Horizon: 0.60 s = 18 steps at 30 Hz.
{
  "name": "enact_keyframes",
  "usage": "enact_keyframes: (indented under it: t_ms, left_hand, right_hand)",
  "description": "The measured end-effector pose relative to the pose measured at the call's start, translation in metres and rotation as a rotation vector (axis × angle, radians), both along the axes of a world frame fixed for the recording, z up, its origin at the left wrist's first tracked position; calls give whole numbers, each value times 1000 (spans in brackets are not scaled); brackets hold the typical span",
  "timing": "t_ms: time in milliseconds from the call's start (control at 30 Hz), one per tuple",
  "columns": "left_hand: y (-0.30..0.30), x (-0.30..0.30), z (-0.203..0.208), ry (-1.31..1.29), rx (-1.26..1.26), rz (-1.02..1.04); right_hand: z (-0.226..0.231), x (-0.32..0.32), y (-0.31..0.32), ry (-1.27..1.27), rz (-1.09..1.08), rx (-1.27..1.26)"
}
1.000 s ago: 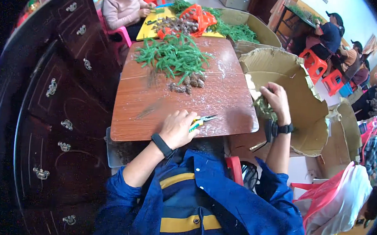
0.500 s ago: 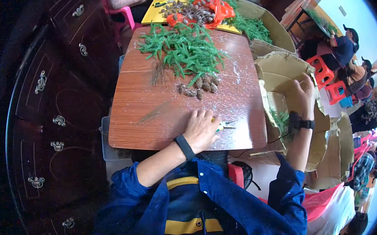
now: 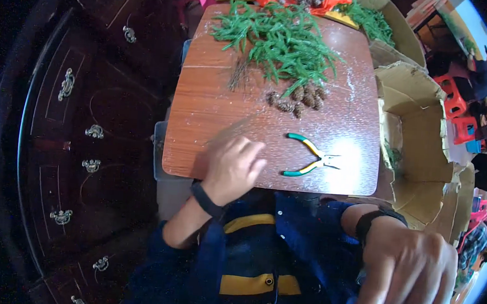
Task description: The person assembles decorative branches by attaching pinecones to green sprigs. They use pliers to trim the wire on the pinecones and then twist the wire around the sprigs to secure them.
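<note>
The pliers (image 3: pixel 320 157) lie spread near the table's (image 3: pixel 207 107) near edge, toward its right corner, touched by neither hand. The left hand (image 3: pixel 234 168), slightly blurred, is at that edge, fingers loosely bent and released, palm hidden. The right hand (image 3: pixel 410 271) is off the table; its fingertips are out of sight, so I can't tell whether they grip anything. Beyond the far edge, a red bag (image 3: pixel 337 0) is cut off.

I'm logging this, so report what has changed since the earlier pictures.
The left hand has let go of the pliers and moved left; they lie open on the table. The right hand has let go of a greenish bunch and come back from the cardboard box. The green sprigs and pine cones stayed put.
</note>
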<state>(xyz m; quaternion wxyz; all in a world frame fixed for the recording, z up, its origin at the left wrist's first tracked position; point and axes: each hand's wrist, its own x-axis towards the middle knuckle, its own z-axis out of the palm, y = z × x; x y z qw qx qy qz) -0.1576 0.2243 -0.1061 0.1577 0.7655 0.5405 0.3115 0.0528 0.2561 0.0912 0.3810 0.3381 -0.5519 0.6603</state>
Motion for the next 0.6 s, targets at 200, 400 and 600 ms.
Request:
enact_keyframes:
  t_ms: [200,400,600]
  left_hand:
    - [-17,-45,-19,66,-142,214]
    - [-17,-47,-31,137,-129,178]
    - [-20,-46,-37,198,-130,163]
  right_hand:
    - [-13,-33,16,23,104,-126]
    - [-21,-40,30,23,109,-117]
    - [-26,-35,30,-3,141,-125]
